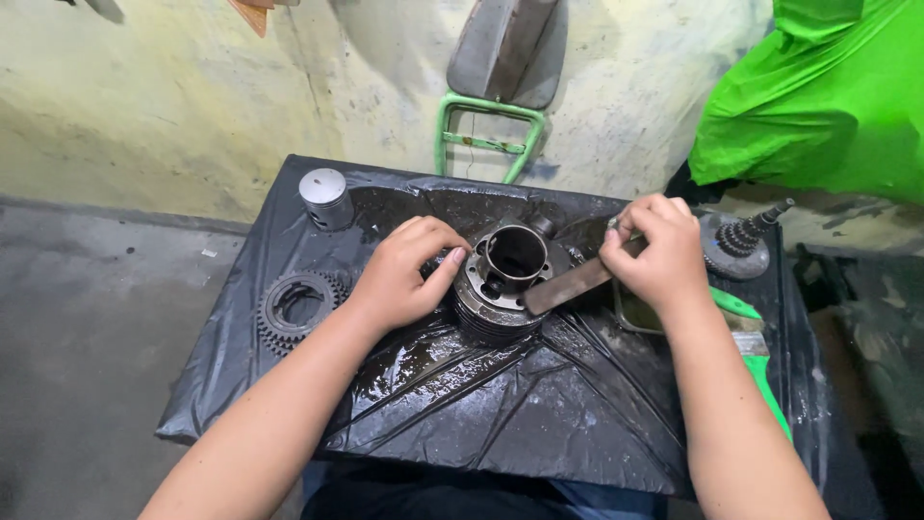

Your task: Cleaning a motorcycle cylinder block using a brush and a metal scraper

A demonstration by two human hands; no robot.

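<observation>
1. Work surface: a black plastic sheet (500,414), wet and oily, covers the bench nearest the person.
2. Left hand (404,274) — fingers curled around the finned engine cylinder (500,289), steadying it at the sheet's centre.
3. Right hand (654,252) — closed on a flat metal scraper (568,287) whose blade lies on the cylinder's top flange.
4. Progress, as judged: the cylinder stands stripped; flange scraping appears under way, with grime remaining.
5. Farther off, apart: a gear cluster (298,306), a piston (325,197), a sprocket shaft (741,246).
</observation>
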